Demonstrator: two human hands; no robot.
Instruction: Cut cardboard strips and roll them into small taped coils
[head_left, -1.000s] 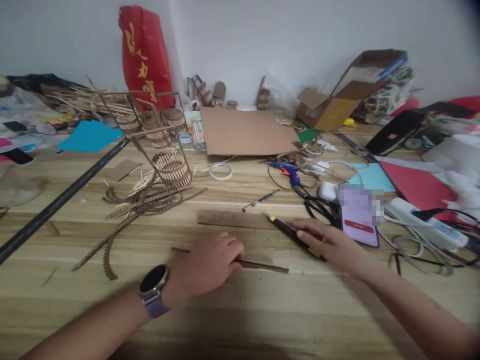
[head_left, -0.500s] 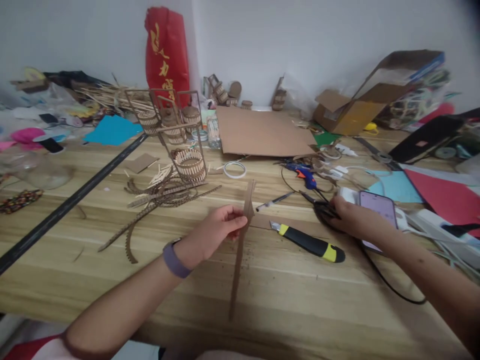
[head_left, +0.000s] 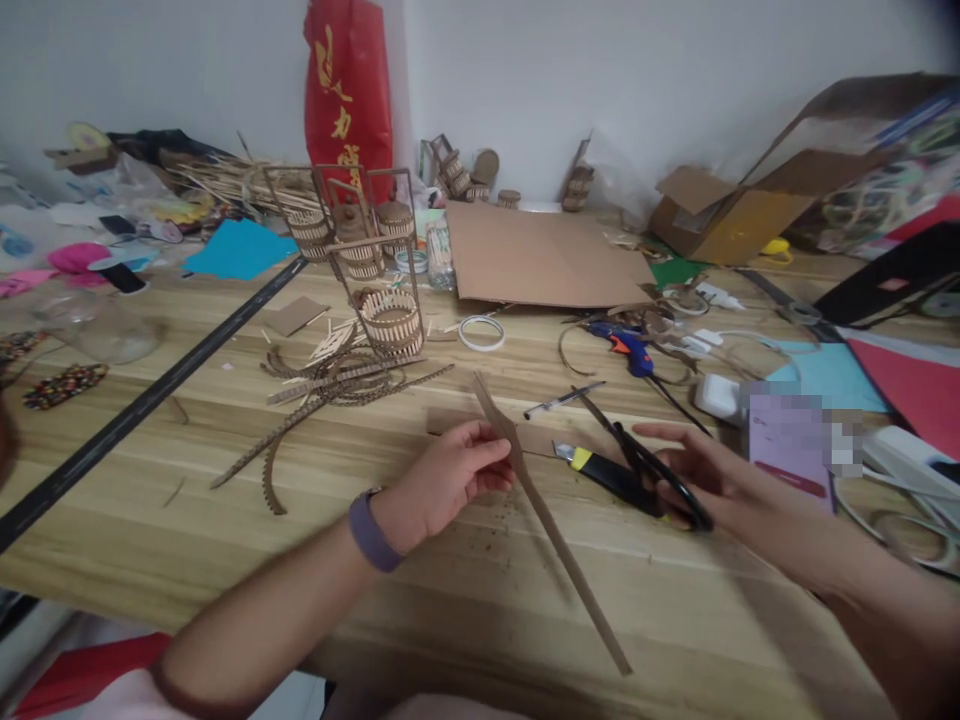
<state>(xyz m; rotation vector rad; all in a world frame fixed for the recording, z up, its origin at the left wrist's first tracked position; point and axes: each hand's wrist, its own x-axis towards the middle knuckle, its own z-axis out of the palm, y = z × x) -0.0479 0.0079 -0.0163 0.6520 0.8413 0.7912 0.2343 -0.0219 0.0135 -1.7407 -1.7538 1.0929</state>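
Between thumb and fingers my left hand pinches a long, narrow cardboard strip, which slants down to the right with its lower end near the table's front edge. My right hand holds black-handled scissors, their dark blades pointing up and left. Beneath the scissors lies a black and yellow utility knife, partly covered by them, its blade towards the strip. Another flat cardboard strip rests on the table behind my left hand. A pen lies just beyond it.
Small stick baskets with tall handles stand at the back left, beside curled cardboard strips. A tape roll, a large cardboard sheet and a blue glue gun lie farther back. A phone is at the right.
My right hand has lifted the scissors from beside the phone and brought them left over the knife. In my left hand, the strip's lower end has swung right. The view has shifted slightly.
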